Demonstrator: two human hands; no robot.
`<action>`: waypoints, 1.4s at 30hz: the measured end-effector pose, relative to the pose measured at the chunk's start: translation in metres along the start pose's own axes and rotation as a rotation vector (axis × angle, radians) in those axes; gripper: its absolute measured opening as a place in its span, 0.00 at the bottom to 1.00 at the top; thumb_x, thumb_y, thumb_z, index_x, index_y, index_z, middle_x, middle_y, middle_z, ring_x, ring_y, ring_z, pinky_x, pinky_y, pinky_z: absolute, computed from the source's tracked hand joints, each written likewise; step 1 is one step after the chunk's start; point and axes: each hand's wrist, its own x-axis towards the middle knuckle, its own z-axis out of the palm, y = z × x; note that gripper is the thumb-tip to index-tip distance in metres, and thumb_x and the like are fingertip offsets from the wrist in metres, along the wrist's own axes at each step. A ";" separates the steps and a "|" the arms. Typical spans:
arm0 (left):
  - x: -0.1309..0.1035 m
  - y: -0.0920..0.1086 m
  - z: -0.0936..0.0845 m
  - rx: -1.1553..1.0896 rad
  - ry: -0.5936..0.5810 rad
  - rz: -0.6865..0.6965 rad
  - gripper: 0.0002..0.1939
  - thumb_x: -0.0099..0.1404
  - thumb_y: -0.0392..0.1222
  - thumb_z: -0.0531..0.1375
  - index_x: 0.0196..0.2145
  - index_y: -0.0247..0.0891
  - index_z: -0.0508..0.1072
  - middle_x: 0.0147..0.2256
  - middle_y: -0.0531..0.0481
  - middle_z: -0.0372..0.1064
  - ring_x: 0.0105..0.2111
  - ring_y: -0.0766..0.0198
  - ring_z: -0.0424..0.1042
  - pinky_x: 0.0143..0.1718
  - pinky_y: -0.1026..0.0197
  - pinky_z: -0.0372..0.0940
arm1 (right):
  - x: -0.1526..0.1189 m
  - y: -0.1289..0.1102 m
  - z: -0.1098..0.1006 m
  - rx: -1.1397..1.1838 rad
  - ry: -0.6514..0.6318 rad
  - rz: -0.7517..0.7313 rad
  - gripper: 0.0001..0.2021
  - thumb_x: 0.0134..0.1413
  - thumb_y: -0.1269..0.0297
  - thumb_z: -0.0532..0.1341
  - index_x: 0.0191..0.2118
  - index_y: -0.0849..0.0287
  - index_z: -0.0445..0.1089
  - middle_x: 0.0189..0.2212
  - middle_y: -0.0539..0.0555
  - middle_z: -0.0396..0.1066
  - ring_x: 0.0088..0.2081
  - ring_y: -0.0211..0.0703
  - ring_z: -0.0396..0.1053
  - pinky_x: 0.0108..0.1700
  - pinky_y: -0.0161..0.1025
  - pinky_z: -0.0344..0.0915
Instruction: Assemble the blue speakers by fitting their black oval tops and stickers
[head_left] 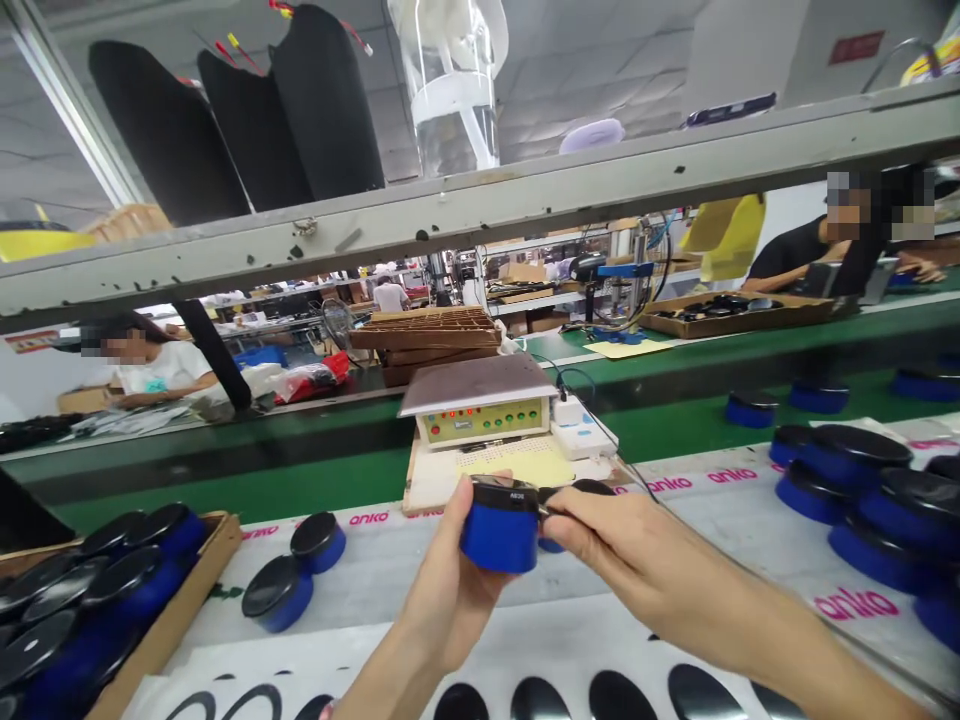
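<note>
My left hand [442, 590] grips a round blue device [499, 535] with a black upper rim, holding it tilted above the bench. Small white lettering shows on the rim's side. Against that side, my right hand [611, 535] pinches a thin cable plug [544, 510]; how deep it sits is hidden by the fingers. Behind my hands, another black-topped device [592, 487] is partly covered. Two more devices, one of them a blue device [277, 592], stand on the bench to the left.
A cardboard box [169, 625] of devices stands at left, with stacked devices [892, 510] at right. A tester box [480, 400] with lit red lights sits ahead. Black round stickers [540, 698] lie in front. A green conveyor [675, 425] runs behind; a metal shelf [450, 205] crosses above. Co-workers sit beyond.
</note>
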 end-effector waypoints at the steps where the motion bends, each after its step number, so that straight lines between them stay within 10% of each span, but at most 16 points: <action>1: 0.001 0.000 0.000 -0.008 0.004 -0.009 0.24 0.61 0.58 0.60 0.47 0.37 0.73 0.45 0.43 0.73 0.38 0.59 0.74 0.35 0.62 0.69 | -0.001 0.003 0.003 -0.017 0.013 -0.023 0.15 0.67 0.60 0.46 0.28 0.56 0.57 0.25 0.47 0.64 0.25 0.37 0.59 0.27 0.35 0.51; 9: 0.004 -0.009 -0.008 0.171 0.020 0.100 0.26 0.59 0.60 0.60 0.51 0.44 0.69 0.51 0.49 0.69 0.53 0.57 0.66 0.47 0.63 0.64 | -0.002 0.010 0.020 -0.187 0.120 -0.108 0.15 0.67 0.59 0.47 0.30 0.56 0.62 0.22 0.47 0.65 0.21 0.37 0.60 0.24 0.36 0.48; 14: 0.003 -0.014 -0.013 0.572 0.049 0.469 0.27 0.60 0.59 0.60 0.51 0.43 0.64 0.52 0.47 0.66 0.54 0.55 0.64 0.54 0.58 0.60 | -0.009 0.009 0.026 -0.339 0.127 -0.026 0.17 0.67 0.59 0.46 0.27 0.56 0.61 0.19 0.48 0.65 0.18 0.40 0.59 0.22 0.39 0.44; 21: -0.002 0.000 -0.026 1.158 -0.060 0.840 0.32 0.61 0.55 0.61 0.59 0.49 0.55 0.57 0.47 0.56 0.57 0.56 0.60 0.55 0.57 0.60 | 0.001 0.010 0.021 0.012 -0.027 0.015 0.10 0.65 0.66 0.49 0.32 0.55 0.62 0.27 0.46 0.68 0.26 0.36 0.64 0.27 0.34 0.54; 28: -0.007 0.025 -0.015 1.515 -0.207 1.444 0.24 0.59 0.33 0.64 0.51 0.33 0.62 0.52 0.40 0.61 0.58 0.52 0.58 0.59 0.50 0.59 | 0.010 0.024 0.032 0.158 0.016 -0.075 0.08 0.65 0.70 0.48 0.36 0.57 0.61 0.33 0.50 0.68 0.34 0.38 0.67 0.36 0.34 0.59; 42: -0.019 0.026 -0.017 1.585 -0.164 1.286 0.21 0.60 0.33 0.63 0.47 0.43 0.58 0.51 0.44 0.61 0.57 0.55 0.58 0.59 0.52 0.56 | 0.008 0.026 0.042 0.109 0.033 -0.109 0.05 0.65 0.68 0.50 0.36 0.57 0.60 0.32 0.50 0.65 0.32 0.38 0.64 0.34 0.35 0.59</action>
